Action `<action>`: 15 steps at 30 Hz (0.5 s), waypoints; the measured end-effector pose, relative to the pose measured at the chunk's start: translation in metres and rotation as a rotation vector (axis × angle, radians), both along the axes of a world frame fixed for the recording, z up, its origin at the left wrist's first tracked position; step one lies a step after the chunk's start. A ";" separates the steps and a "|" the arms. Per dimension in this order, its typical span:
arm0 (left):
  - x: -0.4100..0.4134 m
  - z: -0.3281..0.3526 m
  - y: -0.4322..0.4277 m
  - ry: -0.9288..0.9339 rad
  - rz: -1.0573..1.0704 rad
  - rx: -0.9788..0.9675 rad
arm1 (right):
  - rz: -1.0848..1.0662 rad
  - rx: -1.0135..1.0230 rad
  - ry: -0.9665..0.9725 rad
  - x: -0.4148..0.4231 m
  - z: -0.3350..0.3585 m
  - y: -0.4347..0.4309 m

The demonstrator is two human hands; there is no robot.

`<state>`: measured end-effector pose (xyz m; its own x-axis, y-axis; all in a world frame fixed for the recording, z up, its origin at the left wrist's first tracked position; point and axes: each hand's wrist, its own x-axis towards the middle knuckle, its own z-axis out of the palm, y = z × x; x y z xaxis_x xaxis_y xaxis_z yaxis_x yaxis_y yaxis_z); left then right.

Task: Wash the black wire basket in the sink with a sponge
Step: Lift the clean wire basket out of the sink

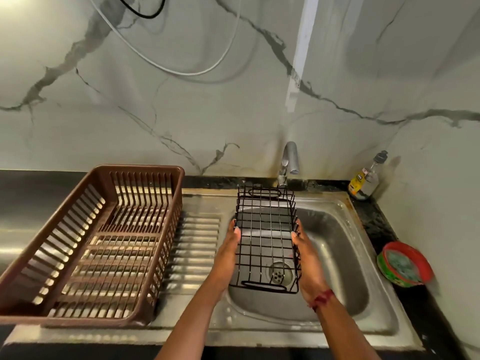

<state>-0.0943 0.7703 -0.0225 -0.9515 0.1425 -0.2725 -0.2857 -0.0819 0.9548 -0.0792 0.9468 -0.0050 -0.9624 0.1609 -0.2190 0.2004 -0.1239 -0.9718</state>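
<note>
Two bare forearms reach in from the near edge over the stainless steel sink [345,258]. A red thread band [321,298] circles the right wrist. The left hand [228,252] grips the left long side of the black rectangular wire basket [266,237], and the right hand [306,263] grips the right long side, its fingertips hooked over the wires. Held between them, the basket hangs above the basin with its open top facing up; one short end points to the person, the other lies just under the tap. The round perforated metal drain [280,274] shows through the grid of the basket's floor. Left of the basin runs the ribbed steel drainboard [198,242], and on it stands a brown slotted plastic dish rack [96,245]. On the dark counter to the right sits a red and green round bowl [405,266] with something blue-green inside; what it is cannot be told. Behind the basin rises the short grey metal tap [289,162], and in the far right corner stands a clear bottle with a yellow label [365,181]. A white cable [181,71] loops across the veined marble wall [363,74]
</note>
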 end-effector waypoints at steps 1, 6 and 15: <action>-0.001 0.009 -0.004 0.008 0.003 -0.001 | 0.017 -0.014 -0.006 0.000 0.006 -0.005; -0.003 0.048 -0.044 0.003 0.019 -0.047 | 0.040 -0.091 -0.023 0.000 0.037 -0.042; 0.002 0.108 -0.167 0.085 0.092 -0.035 | 0.137 -0.058 0.075 -0.002 0.082 -0.161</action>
